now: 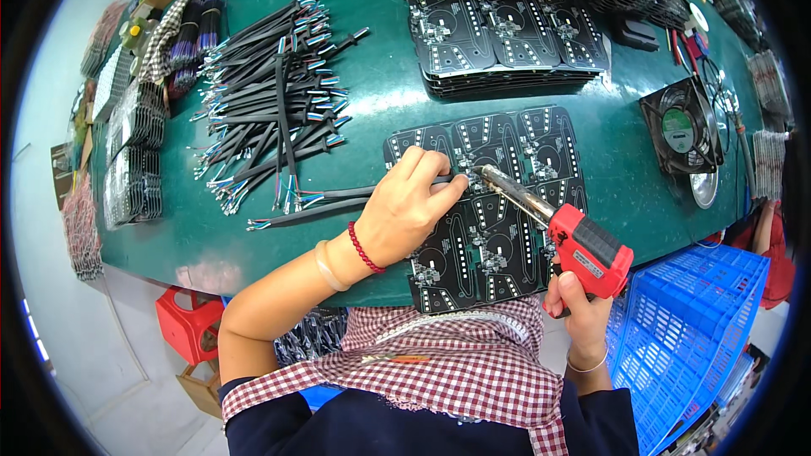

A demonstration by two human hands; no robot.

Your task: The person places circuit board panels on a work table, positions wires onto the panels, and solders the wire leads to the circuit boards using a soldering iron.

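Observation:
My left hand [405, 203] is closed in a pinch over a panel of black circuit boards [549, 139] lying on the green table. Its fingertips hold the end of a black sleeved cable [342, 193] against the panel; the exact wire ends are too small to make out. Another such cable [312, 216] runs leftward from beneath the same hand, its coloured wires bare at the far end. In my right hand [583, 312] is a red and black soldering gun [591, 249], its metal tip touching or nearly touching the board beside my left fingertips.
A heap of black cables [279, 93] covers the table's left part. Stacked board panels [507, 29] stand at the back, with more piled behind. On the right are a black fan [680, 127] and a blue crate [693, 312]. A red stool [187, 325] stands at lower left.

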